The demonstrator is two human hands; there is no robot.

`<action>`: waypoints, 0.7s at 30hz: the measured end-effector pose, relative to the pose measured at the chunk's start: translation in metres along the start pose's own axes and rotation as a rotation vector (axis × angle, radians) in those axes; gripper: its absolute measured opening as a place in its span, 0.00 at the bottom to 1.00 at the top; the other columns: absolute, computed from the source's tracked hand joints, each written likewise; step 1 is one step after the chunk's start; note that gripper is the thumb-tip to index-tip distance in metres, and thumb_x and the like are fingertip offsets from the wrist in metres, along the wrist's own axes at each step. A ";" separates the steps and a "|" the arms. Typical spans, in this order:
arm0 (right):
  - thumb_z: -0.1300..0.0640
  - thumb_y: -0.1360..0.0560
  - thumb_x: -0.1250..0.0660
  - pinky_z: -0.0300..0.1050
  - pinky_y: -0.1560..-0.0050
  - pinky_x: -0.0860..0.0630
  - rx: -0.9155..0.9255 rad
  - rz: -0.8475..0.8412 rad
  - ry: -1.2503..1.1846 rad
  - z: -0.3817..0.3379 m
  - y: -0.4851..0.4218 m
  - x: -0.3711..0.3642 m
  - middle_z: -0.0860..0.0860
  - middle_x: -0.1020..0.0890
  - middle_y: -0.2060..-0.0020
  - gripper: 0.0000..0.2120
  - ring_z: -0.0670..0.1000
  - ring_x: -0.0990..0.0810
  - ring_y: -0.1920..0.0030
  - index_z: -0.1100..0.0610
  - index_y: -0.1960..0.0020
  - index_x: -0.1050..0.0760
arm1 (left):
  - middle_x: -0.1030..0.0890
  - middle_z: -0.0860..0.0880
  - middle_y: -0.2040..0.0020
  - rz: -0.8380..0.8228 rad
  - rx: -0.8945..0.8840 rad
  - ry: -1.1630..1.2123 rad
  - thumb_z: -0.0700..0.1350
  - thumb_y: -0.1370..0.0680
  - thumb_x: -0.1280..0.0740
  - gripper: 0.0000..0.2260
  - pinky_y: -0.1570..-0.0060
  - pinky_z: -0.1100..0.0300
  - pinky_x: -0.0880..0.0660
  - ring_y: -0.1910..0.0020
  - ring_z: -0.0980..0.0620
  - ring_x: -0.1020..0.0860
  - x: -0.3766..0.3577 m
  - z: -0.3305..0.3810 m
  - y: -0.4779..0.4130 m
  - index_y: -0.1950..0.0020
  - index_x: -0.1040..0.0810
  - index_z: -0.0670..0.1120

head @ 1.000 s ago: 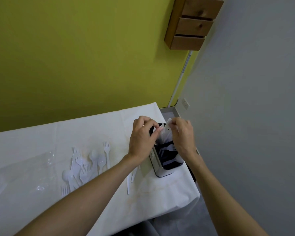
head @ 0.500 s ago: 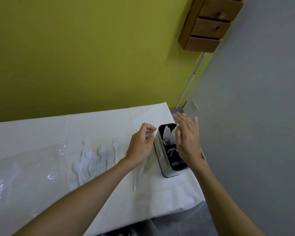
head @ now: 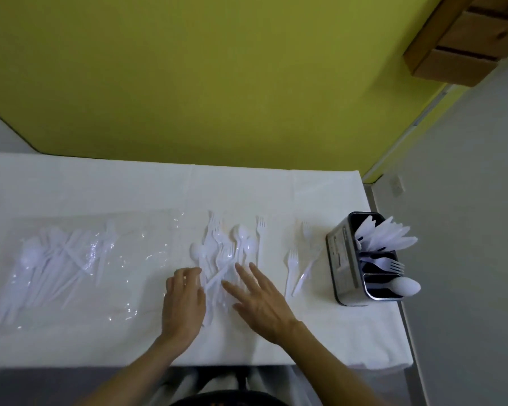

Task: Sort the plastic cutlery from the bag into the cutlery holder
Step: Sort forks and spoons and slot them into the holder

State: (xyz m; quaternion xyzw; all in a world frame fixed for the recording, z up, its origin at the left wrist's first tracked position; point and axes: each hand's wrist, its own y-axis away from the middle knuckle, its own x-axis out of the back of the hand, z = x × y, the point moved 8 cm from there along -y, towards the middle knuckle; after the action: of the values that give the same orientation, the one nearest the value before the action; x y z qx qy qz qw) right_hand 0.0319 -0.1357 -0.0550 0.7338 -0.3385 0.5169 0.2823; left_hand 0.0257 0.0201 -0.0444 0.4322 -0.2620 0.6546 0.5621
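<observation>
Head view: the cutlery holder [head: 342, 259] stands upright at the right end of the worktop [head: 247, 189], with its three compartments in a row going away from the person. The far one holds knives [head: 387, 234], the middle one forks [head: 389, 263] and the near one a single spoon [head: 406, 287], so each kind has its own slot and the heads stick out where they can be told apart.

Well to the left of the holder lies a loose pile [head: 226, 250] of white forks and spoons, apparently tipped out so pieces can be picked by type. A few strays [head: 291, 259] lie between the pile and the holder – two forks and what looks like a knife. Farthest from the holder, the clear bag [head: 71, 259] lies flat with plenty of cutlery inside, so I judge the sorting far from done.

Both hands are at the near end of the pile, away from the holder. The right hand [head: 258, 300] is released, its fingers straight and spread low over the handles, likely to fan the pieces apart. The left hand [head: 184, 303] has its fingers bent at the pile's left edge – I cannot tell whether it pinches a piece or only touches it.
</observation>
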 end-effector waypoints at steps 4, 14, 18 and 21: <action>0.48 0.21 0.39 0.58 0.29 0.37 0.008 -0.059 0.043 -0.001 -0.007 -0.022 0.57 0.40 0.23 0.27 0.61 0.43 0.24 0.48 0.24 0.41 | 0.25 0.45 0.41 -0.093 -0.057 0.007 0.38 0.23 0.34 0.13 0.42 0.57 0.28 0.41 0.45 0.28 -0.011 -0.002 -0.003 0.38 0.24 0.44; 0.53 0.21 0.40 0.57 0.25 0.52 -0.022 -0.100 0.081 0.048 0.006 -0.006 0.55 0.45 0.22 0.27 0.57 0.51 0.22 0.53 0.24 0.40 | 0.28 0.47 0.43 -0.180 0.008 0.408 0.35 0.23 0.34 0.14 0.42 0.61 0.26 0.46 0.51 0.24 -0.034 0.022 -0.030 0.39 0.22 0.44; 0.59 0.27 0.30 0.61 0.30 0.32 -0.087 0.033 0.049 0.053 0.003 0.015 0.58 0.28 0.30 0.22 0.60 0.29 0.30 0.54 0.33 0.28 | 0.21 0.50 0.49 -0.103 0.013 0.395 0.36 0.23 0.35 0.10 0.48 0.64 0.26 0.51 0.53 0.22 -0.019 0.013 -0.032 0.44 0.20 0.45; 0.63 0.31 0.27 0.54 0.43 0.24 -0.144 0.119 0.034 0.045 -0.016 0.026 0.57 0.21 0.38 0.21 0.59 0.21 0.42 0.54 0.39 0.24 | 0.19 0.53 0.52 -0.077 -0.010 0.398 0.33 0.24 0.36 0.12 0.50 0.69 0.27 0.51 0.55 0.22 -0.006 0.005 -0.027 0.47 0.19 0.45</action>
State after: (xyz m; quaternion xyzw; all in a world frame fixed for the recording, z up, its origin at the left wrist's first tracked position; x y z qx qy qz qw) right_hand 0.0760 -0.1660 -0.0448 0.6813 -0.4131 0.5195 0.3088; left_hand 0.0531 0.0190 -0.0503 0.3012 -0.1324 0.7038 0.6296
